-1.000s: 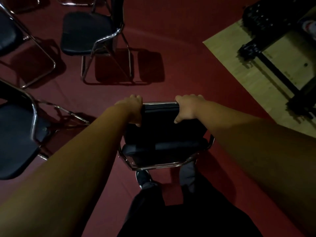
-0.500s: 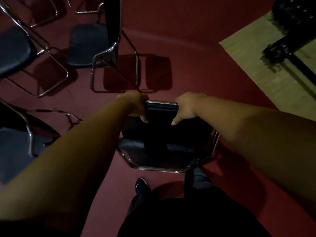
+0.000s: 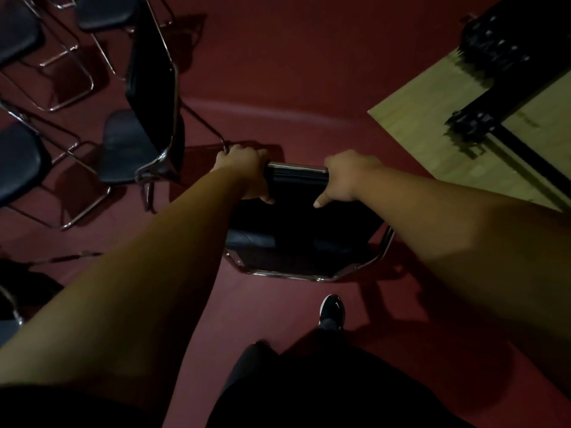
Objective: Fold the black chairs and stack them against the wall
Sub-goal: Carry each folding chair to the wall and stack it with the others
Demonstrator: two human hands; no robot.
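A black chair with a chrome frame (image 3: 296,230) hangs folded in front of me above the red floor. My left hand (image 3: 244,171) grips the left end of its top bar. My right hand (image 3: 346,177) grips the right end, thumb pointing down over the backrest. The chair's lower chrome frame shows below my arms. An unfolded black chair (image 3: 145,118) stands just left of my left hand. More unfolded black chairs (image 3: 18,156) fill the left side.
A pale wooden floor patch (image 3: 463,143) lies at the right, with a black metal stand (image 3: 494,88) on it. My black shoe (image 3: 332,310) steps on the red carpet behind the carried chair. Chair legs and frames crowd the upper left.
I have walked forward with the folded chair. The unfolded chairs at the left have come nearer, and the wooden patch has slid right. Both hands keep their grip on the top bar.
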